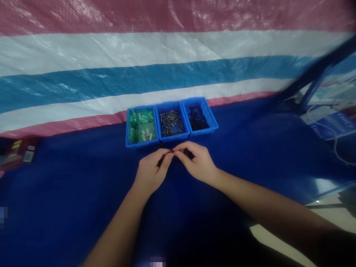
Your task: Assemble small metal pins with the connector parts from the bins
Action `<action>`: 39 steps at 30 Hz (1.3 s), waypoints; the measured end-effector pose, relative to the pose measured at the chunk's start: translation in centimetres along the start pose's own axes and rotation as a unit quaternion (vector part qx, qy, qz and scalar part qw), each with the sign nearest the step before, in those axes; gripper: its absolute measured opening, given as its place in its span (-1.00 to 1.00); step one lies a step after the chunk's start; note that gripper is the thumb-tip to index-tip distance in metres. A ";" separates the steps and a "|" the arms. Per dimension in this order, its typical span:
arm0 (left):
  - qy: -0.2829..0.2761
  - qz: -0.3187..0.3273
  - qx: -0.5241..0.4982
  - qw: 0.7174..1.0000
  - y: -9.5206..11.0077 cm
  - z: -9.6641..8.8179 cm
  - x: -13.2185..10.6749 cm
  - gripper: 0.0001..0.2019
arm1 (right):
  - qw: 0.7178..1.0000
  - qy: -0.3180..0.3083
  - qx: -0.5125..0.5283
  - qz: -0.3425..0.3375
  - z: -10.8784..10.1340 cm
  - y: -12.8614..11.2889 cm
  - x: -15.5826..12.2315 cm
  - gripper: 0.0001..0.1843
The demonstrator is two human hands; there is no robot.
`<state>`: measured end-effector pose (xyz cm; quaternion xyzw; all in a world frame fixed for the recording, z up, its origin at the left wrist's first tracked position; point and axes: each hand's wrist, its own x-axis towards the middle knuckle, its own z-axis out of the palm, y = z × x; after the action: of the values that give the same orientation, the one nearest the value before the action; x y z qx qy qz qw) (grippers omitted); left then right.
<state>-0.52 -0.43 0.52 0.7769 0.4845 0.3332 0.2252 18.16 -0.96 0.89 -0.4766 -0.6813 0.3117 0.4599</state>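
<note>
My left hand (152,168) and my right hand (198,161) meet fingertip to fingertip over the blue table, each closed in a pinch. Whatever is between the fingertips is dark, tiny and mostly hidden. Just beyond them stand three blue bins side by side. The left bin (142,145) holds green and clear small pieces. Thin black and brass-coloured rods (171,122) fill the middle bin (174,138). Inside the right bin (213,120) lie dark pieces (198,118) whose kind I cannot make out.
A striped tarpaulin (111,83) hangs behind the blue table (69,185). At the far left lies a dark red box (20,152). On the right are a dark slanted frame bar (311,72), a blue and white printed package (333,124) and a pale cable (335,146).
</note>
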 end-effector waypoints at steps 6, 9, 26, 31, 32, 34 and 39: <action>0.041 -0.023 -0.016 0.999 0.5 0.3 -0.3 -0.79 | 1.000 -0.013 -0.009 0.027 -0.2 0.1 0.0 -0.75; 0.046 -0.019 -0.015 0.999 0.6 0.4 -0.3 -0.80 | 0.999 -0.024 -0.005 0.030 -0.2 0.1 0.0 -0.71; 0.043 -0.004 -0.015 0.999 0.3 0.3 -0.3 -0.82 | 0.998 -0.005 -0.004 -0.065 -0.1 -0.2 0.0 -0.91; 0.067 -0.007 -0.018 0.998 0.2 0.6 -0.4 -0.85 | 0.998 0.011 -0.014 -0.063 -0.2 -0.4 0.1 -0.89; 0.066 -0.001 -0.020 0.998 0.2 0.6 -0.4 -0.86 | 0.998 0.016 -0.015 -0.064 -0.2 -0.4 0.1 -0.88; 0.063 0.012 -0.026 0.998 0.1 0.7 -0.4 -0.85 | 0.997 0.027 -0.017 -0.065 -0.1 -0.4 0.1 -0.88; 0.060 0.038 -0.037 0.997 0.0 0.8 -0.3 -0.81 | 0.998 0.038 0.037 -0.038 0.3 0.0 -0.2 -0.76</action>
<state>-0.05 -0.72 -0.11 0.7646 0.4543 0.4056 0.2111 17.93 -1.15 0.75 -0.4445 -0.6687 0.3010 0.5145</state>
